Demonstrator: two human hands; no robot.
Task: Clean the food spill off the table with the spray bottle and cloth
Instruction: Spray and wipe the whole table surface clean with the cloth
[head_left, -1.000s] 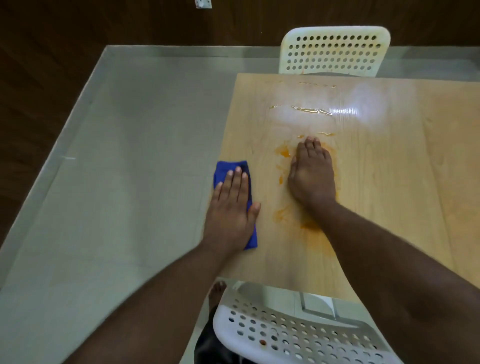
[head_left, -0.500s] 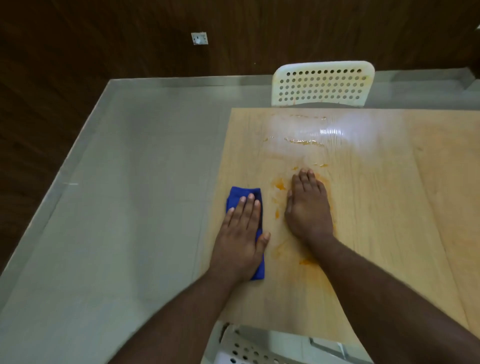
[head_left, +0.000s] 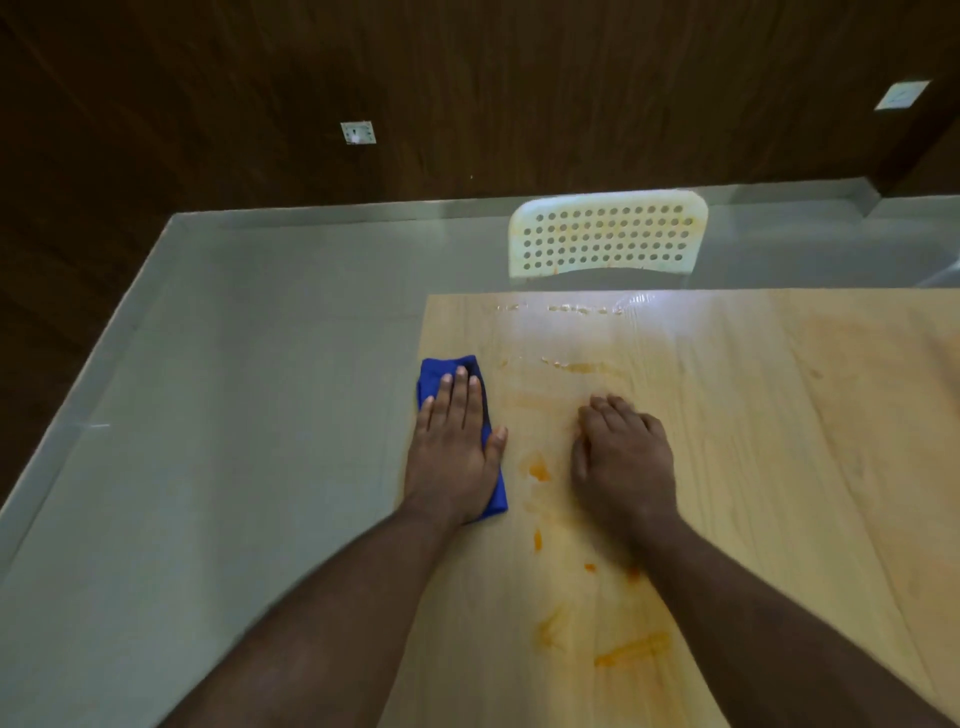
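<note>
My left hand (head_left: 457, 452) lies flat with straight fingers close together on the folded blue cloth (head_left: 431, 376) at the left edge of the pale wood-grain table (head_left: 779, 441), hiding most of it; my right hand (head_left: 623, 457) rests palm-down beside it, fingers loosely bent, holding nothing. Orange spill smears (head_left: 540, 470) streak the glossy top between and below my hands; glare blurs the wet far edge; a perforated white plastic chair (head_left: 608, 236) stands beyond

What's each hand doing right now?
Left hand: open, flat on the blue cloth.
Right hand: holding nothing, fingers bent, resting on the table.
</note>
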